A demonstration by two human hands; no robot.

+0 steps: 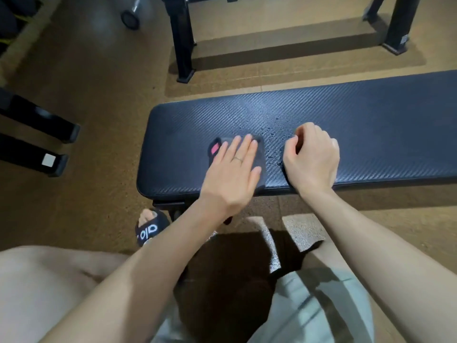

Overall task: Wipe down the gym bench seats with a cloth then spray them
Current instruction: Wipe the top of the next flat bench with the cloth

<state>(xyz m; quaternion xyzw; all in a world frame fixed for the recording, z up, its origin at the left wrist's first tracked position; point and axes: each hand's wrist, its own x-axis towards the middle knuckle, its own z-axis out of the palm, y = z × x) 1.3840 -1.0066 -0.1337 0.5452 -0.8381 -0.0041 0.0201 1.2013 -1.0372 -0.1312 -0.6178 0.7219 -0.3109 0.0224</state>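
A black textured bench seat (371, 115) runs across the middle of the head view, its left end rounded. On it lies a dark cloth (261, 155) with a pink tag. My left hand (235, 174) presses flat on the cloth with straight fingers, near the seat's front edge. Water droplets (272, 134) dot the seat just right of the cloth. Beyond them my right hand (312, 159) rests on the seat with its fingers curled, and I see nothing in it. No spray bottle is in view.
Black legs of another frame (184, 45) stand on the brown floor behind the bench. Two black equipment feet (57, 129) jut in from the left. A small wheel (129, 19) sits at the top. My sandalled foot (150, 229) is under the bench's left end.
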